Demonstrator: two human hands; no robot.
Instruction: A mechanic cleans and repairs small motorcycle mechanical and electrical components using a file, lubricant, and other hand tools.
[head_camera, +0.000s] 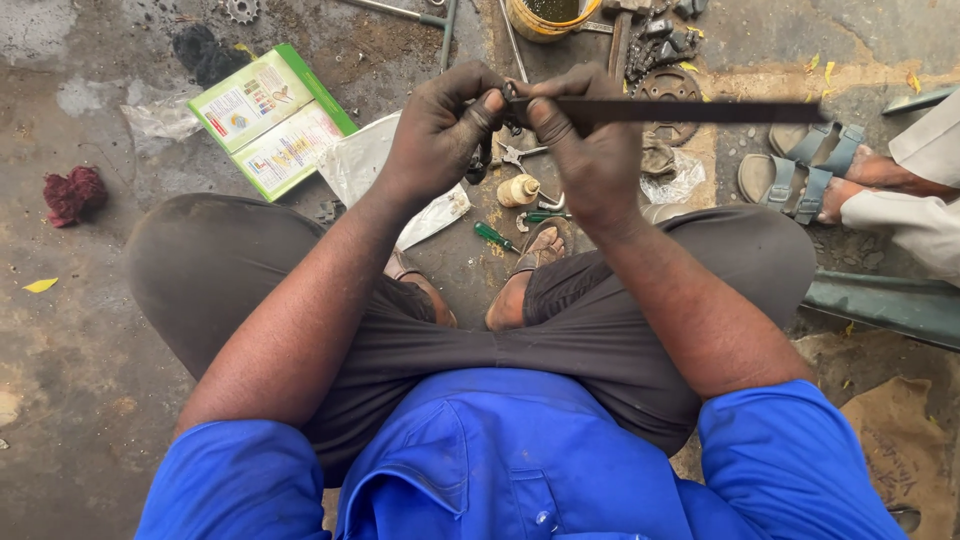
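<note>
Two greasy hands, left hand (435, 135) and right hand (590, 150), pinch a long, flat, dark metal bar (700, 111) with their fingers.

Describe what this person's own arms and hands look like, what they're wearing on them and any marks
Both arms are bare from above the elbow down, with short bright blue sleeves of a work shirt ending at the upper arms. No gloves, watch or rings show. The left hand and right hand are smeared with dark grease or grime, heaviest on the fingers and knuckles; the forearms look cleaner.
</note>
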